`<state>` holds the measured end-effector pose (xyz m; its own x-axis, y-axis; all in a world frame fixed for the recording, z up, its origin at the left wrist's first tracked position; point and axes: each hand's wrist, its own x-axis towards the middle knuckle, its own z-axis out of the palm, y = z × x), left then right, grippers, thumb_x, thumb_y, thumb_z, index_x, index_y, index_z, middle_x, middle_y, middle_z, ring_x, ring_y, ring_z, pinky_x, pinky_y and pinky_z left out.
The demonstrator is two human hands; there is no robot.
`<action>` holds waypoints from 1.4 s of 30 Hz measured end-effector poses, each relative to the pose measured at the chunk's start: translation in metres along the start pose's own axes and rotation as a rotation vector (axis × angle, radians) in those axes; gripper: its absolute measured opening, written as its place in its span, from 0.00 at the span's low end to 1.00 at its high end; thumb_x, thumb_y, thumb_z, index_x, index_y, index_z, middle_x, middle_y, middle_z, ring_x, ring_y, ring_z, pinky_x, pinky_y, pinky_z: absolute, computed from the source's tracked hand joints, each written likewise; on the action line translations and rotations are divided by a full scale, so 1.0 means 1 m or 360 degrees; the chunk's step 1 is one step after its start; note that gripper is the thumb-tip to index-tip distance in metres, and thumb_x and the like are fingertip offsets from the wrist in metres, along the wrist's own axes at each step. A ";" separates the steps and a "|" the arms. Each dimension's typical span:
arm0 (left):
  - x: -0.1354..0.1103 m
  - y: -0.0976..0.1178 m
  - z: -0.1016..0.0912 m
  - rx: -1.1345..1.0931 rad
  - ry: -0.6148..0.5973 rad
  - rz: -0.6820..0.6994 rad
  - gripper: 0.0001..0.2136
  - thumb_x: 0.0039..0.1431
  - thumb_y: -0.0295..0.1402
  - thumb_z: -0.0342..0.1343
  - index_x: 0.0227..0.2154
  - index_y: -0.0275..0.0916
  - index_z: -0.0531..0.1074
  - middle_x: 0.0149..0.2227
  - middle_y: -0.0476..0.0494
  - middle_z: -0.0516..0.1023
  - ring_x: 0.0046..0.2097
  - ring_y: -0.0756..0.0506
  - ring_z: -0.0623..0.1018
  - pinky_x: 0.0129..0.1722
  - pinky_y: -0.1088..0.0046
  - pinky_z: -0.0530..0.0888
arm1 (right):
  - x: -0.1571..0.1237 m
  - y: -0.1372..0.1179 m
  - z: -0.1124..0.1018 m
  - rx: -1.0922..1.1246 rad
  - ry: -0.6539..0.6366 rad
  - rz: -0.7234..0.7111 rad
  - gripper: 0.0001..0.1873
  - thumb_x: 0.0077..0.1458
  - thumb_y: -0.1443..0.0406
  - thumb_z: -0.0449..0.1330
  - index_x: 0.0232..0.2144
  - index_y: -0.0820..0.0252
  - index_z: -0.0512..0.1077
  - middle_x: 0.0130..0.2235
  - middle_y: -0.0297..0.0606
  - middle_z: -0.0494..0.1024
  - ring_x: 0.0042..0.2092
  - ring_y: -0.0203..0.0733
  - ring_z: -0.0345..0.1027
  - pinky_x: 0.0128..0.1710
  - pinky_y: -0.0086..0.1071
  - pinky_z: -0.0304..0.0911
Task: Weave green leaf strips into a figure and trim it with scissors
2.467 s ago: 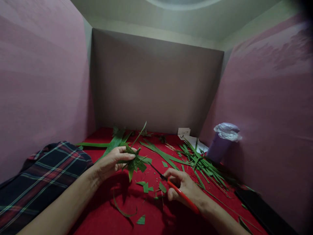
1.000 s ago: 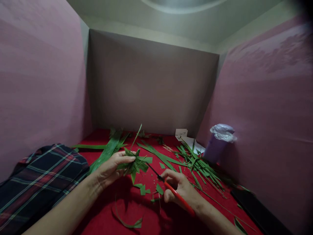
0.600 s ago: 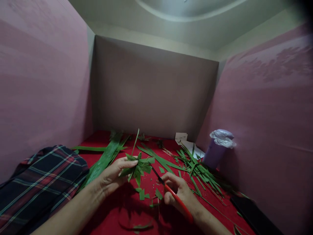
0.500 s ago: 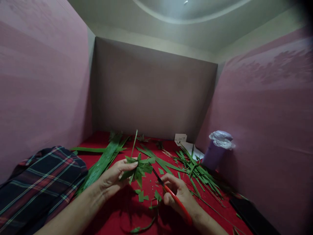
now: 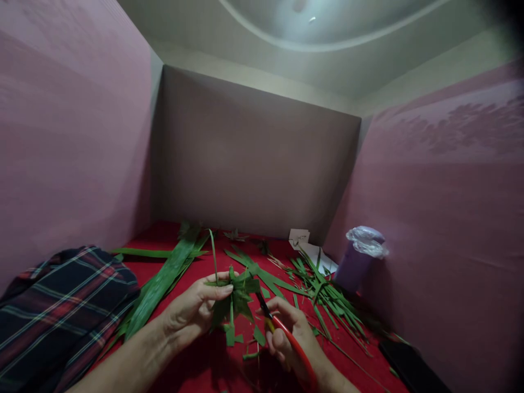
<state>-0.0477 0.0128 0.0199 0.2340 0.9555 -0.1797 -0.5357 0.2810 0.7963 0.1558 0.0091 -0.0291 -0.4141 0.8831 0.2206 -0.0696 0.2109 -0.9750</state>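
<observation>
Near the middle of the view, my left hand pinches a star-like green leaf piece between thumb and fingers, its pointed ends spreading to the right and downward. A thin strip sticks up from it. My right hand is closed round a pair of scissors with red handles. The dark blades point up and left, their tips at the right edge of the leaf piece; whether they touch it I cannot tell. Small cut leaf scraps lie on the red cloth below both hands.
Long broad leaves lie at left, beside a plaid cloth. A heap of narrow green strips is at right, with white paper behind. A purple container with clear plastic on top and a dark flat object stand farther right.
The leaf piece has turned in my left hand, so its points sit differently and the thin strip leans left. My right hand and the scissors have shifted slightly lower. The view has tilted a little.
</observation>
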 end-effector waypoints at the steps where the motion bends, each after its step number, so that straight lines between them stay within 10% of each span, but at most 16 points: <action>1: 0.000 0.000 0.001 0.0006 -0.0009 -0.0004 0.11 0.46 0.19 0.59 0.35 0.34 0.70 0.29 0.42 0.79 0.27 0.48 0.78 0.30 0.72 0.74 | 0.000 0.000 0.001 0.0016 -0.0003 -0.0007 0.35 0.35 0.40 0.61 0.35 0.62 0.64 0.16 0.25 0.64 0.14 0.24 0.46 0.12 0.18 0.42; 42: 0.001 -0.038 0.014 -0.0239 0.0233 0.0167 0.15 0.39 0.21 0.65 0.32 0.36 0.69 0.25 0.44 0.80 0.26 0.44 0.79 0.25 0.72 0.75 | -0.012 0.011 0.028 0.0503 0.0158 0.0018 0.29 0.43 0.42 0.57 0.35 0.57 0.59 0.16 0.22 0.56 0.16 0.26 0.44 0.15 0.19 0.43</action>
<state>-0.0154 0.0019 -0.0028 0.0564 0.9799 -0.1912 -0.6684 0.1793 0.7218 0.1344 -0.0106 -0.0427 -0.3270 0.9245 0.1957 -0.3501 0.0739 -0.9338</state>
